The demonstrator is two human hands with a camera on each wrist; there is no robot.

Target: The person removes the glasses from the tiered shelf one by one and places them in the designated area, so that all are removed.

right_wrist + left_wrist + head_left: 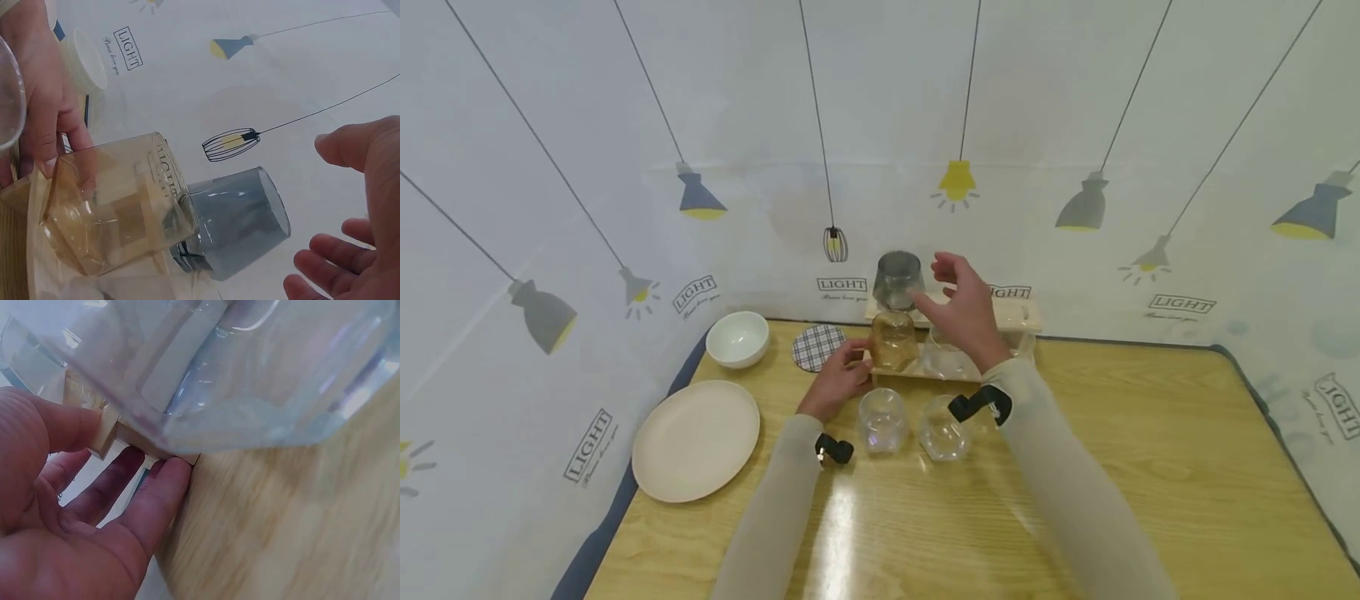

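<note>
A two-tier wooden rack [1021, 315] stands against the back wall. My left hand [837, 382] grips its left end, with the thumb [69, 428] on the shelf edge and the fingers lower down on the side. On the upper tier sits a grey tinted glass [898, 279]; the lower tier carries an amber glass [892, 343] and a clear glass [943, 360]. Beside the grey glass, my right hand [966, 312] is raised with fingers spread and holds nothing; the right wrist view shows a gap between it and the grey glass [240, 222].
Two clear glasses, one on the left [882, 423] and one on the right [943, 433], stand on the table in front of the rack. Toward the left are a checked round coaster [817, 347], a white bowl [737, 340] and a beige plate [696, 442]. A lamp-patterned wall covering surrounds the table.
</note>
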